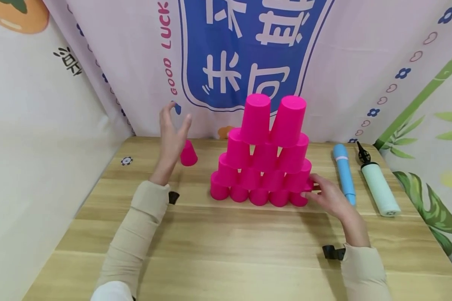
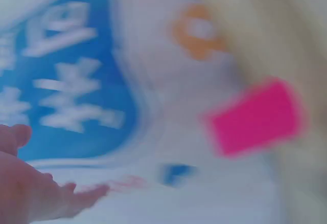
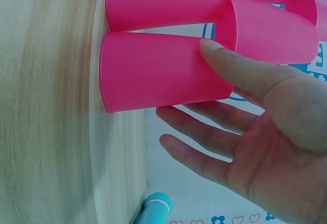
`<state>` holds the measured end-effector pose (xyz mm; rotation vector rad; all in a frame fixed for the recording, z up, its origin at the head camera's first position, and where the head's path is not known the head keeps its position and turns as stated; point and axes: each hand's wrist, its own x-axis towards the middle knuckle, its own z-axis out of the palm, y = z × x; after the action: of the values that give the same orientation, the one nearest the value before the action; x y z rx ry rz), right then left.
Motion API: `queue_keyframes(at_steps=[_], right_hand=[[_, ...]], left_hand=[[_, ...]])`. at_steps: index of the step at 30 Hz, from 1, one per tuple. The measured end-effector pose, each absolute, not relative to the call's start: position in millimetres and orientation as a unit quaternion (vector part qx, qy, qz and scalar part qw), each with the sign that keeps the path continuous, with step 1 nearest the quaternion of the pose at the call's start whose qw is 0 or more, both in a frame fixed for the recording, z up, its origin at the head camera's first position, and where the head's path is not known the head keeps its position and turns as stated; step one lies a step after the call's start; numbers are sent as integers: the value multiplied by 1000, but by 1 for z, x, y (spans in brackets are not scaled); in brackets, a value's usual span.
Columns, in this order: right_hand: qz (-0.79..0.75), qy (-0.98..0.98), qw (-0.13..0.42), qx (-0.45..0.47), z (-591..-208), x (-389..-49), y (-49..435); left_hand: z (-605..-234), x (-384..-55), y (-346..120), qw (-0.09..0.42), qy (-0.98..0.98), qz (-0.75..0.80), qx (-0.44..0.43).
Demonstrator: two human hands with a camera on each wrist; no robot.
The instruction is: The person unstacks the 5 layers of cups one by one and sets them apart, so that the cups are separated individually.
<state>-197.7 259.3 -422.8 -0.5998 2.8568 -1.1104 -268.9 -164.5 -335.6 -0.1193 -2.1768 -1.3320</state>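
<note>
Bright pink upside-down cups form a pyramid (image 1: 261, 156) on the table, several in the lower rows and two on top. My right hand (image 1: 330, 197) holds the bottom row's rightmost cup (image 3: 158, 73), thumb on its front near the upper end, fingers along its outer side and behind. To the left of the pyramid, my left hand (image 1: 172, 140) is raised with nothing in it, thumb and fingers spread apart. A single pink cup (image 1: 188, 154) stands on the table just beyond it; that cup shows blurred in the left wrist view.
Right of the pyramid lie a blue tube-shaped thing (image 1: 345, 173) and a pale green hand pump (image 1: 379, 188) with a black nozzle. A small round patterned disc (image 1: 127, 161) lies at the table's far left. A printed cloth (image 1: 135, 62) hangs behind the table (image 1: 226, 251).
</note>
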Motion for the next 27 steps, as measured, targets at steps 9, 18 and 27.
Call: queue_keyframes(at_steps=[9, 18, 27], right_hand=[[-367, 911, 13, -187, -425, -198, 264], [-373, 908, 15, -190, -428, -195, 261], [-360, 914, 22, -185, -424, -198, 261]], left_hand=[[-260, -223, -80, 172, -723, -609, -277], [-264, -222, -54, 136, -741, -589, -292], [-264, -219, -48, 124, -746, -588, -286]])
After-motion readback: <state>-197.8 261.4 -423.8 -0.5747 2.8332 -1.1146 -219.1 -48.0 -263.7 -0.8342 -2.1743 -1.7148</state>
